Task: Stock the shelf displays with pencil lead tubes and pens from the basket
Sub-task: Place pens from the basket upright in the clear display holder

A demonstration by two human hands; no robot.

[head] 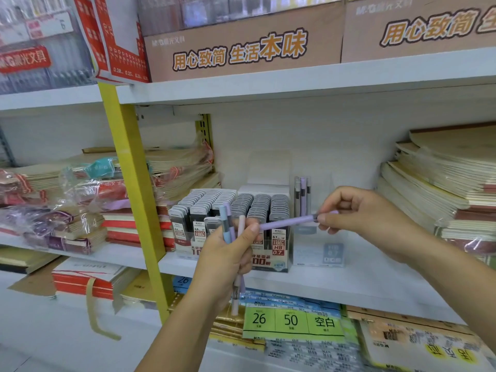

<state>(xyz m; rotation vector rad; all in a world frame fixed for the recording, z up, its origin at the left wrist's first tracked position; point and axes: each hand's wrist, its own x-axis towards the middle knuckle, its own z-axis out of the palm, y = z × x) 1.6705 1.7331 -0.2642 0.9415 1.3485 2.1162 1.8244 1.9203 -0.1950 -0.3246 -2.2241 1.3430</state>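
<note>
While your left hand (228, 253) grips the pen bundle (225, 226), your right hand (357, 210) pinches 1 lilac pen (287, 222): likely light, stiff, slick; hold mid-barrel.

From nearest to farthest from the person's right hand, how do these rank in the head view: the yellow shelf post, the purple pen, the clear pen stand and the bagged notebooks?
1. The purple pen: pinched in the right hand itself.
2. The clear pen stand: just behind the hand, slightly left.
3. The yellow shelf post: well off to the left.
4. The bagged notebooks: far left, beyond the post.
</note>
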